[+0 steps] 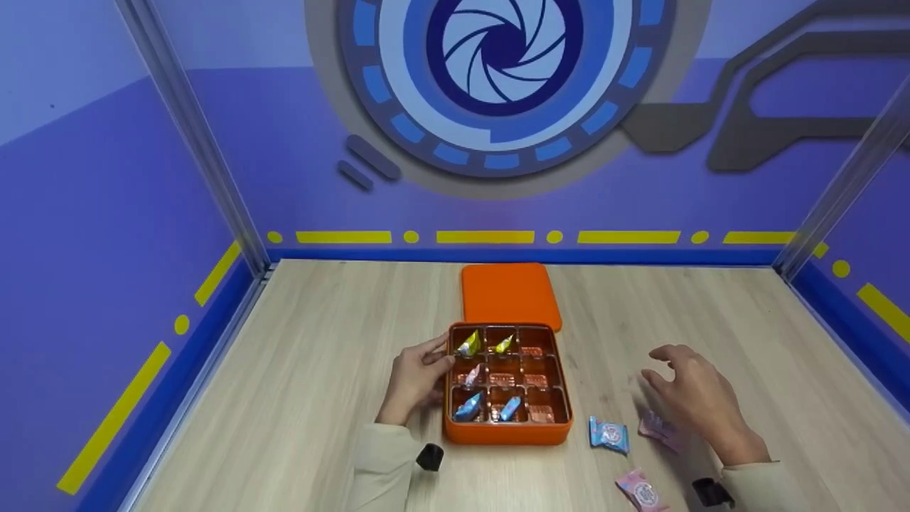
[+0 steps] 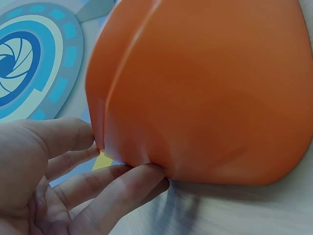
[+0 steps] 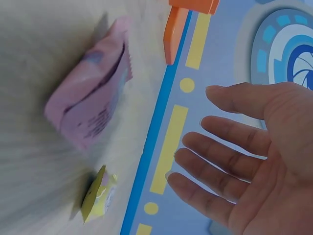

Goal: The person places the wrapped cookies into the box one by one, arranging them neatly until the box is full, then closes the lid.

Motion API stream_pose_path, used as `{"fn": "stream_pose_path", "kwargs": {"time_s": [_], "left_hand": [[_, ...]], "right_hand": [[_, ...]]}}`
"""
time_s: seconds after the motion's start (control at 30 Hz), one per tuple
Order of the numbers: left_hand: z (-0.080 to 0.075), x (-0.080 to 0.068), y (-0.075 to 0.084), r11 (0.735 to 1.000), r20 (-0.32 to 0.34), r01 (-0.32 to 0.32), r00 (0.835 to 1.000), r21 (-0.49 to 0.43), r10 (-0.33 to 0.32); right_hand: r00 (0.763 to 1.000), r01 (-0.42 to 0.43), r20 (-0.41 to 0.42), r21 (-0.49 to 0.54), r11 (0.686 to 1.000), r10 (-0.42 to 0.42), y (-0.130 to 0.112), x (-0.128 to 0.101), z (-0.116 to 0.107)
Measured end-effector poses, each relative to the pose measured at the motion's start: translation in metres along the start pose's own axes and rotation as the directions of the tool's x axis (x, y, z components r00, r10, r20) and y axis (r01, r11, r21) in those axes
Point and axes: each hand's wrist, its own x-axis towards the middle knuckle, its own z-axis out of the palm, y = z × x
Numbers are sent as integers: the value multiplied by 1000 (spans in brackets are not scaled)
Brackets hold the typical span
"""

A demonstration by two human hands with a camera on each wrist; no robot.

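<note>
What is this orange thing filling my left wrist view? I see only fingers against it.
Observer: It is the wall of an orange box with nine compartments; the left hand rests against its left side.
Operator: Anything inside?
Observer: Two yellow sweets in the back row, two blue sweets in the front row, one pink one between.
Operator: And the other hand?
Observer: The right hand hovers open above a pink sweet on the table.
Operator: The lid?
Observer: The orange lid lies flat behind the box.

glossy plastic tray, wood-grain table
</note>
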Motion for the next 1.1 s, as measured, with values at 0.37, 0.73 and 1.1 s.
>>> {"fn": "stream_pose_path", "kwargs": {"time_s": [0.37, 0.73, 1.1], "left_hand": [[0, 1, 0, 998, -9, -27, 1000, 53, 28], [0, 1, 1, 999, -11, -20, 1000, 45, 21], [2, 1, -1, 1000, -18, -7, 1000, 20, 7]], "right_hand": [[980, -154, 119, -58, 986, 160, 16, -4, -6], [940, -264, 191, -118, 957, 283, 28, -3, -10], [891, -349, 273, -103, 932, 364, 36, -3, -6]]}}
